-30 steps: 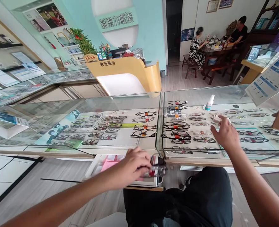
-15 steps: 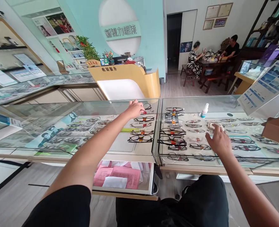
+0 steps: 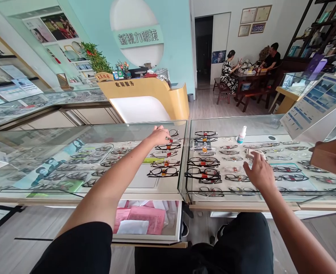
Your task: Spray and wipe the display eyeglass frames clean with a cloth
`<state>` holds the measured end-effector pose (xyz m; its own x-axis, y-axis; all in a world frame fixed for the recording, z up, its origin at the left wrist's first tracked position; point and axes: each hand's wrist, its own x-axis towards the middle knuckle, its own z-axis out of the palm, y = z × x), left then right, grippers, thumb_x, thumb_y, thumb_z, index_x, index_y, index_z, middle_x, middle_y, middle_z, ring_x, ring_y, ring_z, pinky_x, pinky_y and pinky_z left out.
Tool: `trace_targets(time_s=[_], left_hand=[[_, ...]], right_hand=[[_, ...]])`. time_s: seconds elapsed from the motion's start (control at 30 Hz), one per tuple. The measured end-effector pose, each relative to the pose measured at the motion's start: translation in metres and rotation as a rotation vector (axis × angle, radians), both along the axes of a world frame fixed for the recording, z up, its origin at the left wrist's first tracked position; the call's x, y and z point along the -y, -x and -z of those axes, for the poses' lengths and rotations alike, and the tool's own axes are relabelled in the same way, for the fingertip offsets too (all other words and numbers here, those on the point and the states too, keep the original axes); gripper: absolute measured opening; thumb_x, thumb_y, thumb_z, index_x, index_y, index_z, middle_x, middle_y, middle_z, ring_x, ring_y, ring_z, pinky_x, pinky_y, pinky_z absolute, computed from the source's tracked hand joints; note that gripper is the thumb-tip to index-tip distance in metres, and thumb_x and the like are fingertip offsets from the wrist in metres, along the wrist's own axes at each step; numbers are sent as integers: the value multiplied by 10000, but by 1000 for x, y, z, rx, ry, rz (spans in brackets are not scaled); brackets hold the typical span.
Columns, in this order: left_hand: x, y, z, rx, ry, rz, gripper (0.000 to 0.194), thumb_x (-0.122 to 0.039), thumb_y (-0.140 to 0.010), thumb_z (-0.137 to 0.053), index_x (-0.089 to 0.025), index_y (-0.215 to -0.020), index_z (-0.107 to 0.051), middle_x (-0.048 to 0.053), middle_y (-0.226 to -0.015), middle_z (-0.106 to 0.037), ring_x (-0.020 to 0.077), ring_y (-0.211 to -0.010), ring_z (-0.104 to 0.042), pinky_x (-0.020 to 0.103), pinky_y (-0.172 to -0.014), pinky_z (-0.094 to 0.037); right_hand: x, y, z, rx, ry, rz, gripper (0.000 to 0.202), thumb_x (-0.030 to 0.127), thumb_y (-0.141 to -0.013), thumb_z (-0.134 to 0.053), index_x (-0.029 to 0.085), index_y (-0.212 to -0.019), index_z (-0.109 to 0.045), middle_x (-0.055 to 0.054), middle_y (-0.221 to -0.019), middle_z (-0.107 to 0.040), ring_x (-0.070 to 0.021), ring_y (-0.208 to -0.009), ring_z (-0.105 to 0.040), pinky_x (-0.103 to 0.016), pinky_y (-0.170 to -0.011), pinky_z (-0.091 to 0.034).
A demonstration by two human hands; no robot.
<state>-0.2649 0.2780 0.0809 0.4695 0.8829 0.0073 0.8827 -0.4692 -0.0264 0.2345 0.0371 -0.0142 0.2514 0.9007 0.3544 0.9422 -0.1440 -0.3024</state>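
My left hand (image 3: 160,136) is over the left glass case, at the top of a column of eyeglasses (image 3: 164,172). Its fingers are bent by the uppermost pair; whether they grip anything is too small to tell. My right hand (image 3: 259,170) rests on the right glass case with its fingers closed round a pale cloth (image 3: 252,154). A white spray bottle (image 3: 241,135) with a blue label stands just beyond it. Rows of frames (image 3: 204,174) lie around my right hand, and dark ones with orange tags are left of it.
An open drawer (image 3: 172,234) with pink and white papers juts out below the left case. A slanted white display (image 3: 313,106) stands at the right. A yellow counter (image 3: 182,101) is beyond the cases; two people sit at a wooden table (image 3: 249,77).
The view has shifted slightly, moving the scene a little leftward. My left hand has shifted slightly over the top eyeglasses. My right hand stays at the cloth.
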Motion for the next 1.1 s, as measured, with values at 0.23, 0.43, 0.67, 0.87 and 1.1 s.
trace_targets(time_s=[0.23, 0.43, 0.67, 0.87, 1.1], left_hand=[[3, 0, -8, 43, -85, 24, 401, -537, -890, -705, -305, -1115, -941, 118, -1337, -826, 416, -1282, -540, 595, -1138, -365], [1, -9, -14, 72, -94, 67, 419, -574, -882, -712, -272, -1066, -937, 126, -1337, -836, 425, -1292, -548, 619, -1137, -374], [6, -16, -16, 68, -66, 81, 457, -646, -882, -708, -300, -1073, -937, 108, -1323, -863, 416, -1327, -547, 623, -1165, -365], [6, -17, -13, 70, -34, 76, 418, -659, -898, -712, -304, -978, -917, 81, -1343, -873, 417, -1382, -547, 621, -1200, -342], [-4, -17, -9, 80, -21, 83, 409, -655, -932, -689, -298, -822, -856, 71, -1155, -905, 390, -1378, -587, 614, -1220, -346]], right_hand=[[1, 1, -3, 3, 36, -8, 508, 404, -1121, -525, 113, -1536, -556, -262, -1427, -776, -398, -1160, -773, -481, -913, -577], [0, 1, -4, -9, 44, -1, 509, 406, -1119, -523, 116, -1537, -550, -264, -1441, -769, -387, -1158, -773, -487, -952, -580], [0, 1, -1, -15, 13, -8, 489, 403, -1107, -517, 126, -1507, -567, -266, -1445, -765, -392, -1137, -769, -499, -938, -579], [0, 0, 0, -6, 8, -11, 453, 392, -1109, -524, 138, -1479, -582, -253, -1442, -765, -382, -1139, -764, -481, -919, -564], [0, 0, -2, 8, 32, -20, 372, 372, -1115, -526, 168, -1411, -622, -220, -1414, -758, -374, -1134, -763, -464, -896, -535]])
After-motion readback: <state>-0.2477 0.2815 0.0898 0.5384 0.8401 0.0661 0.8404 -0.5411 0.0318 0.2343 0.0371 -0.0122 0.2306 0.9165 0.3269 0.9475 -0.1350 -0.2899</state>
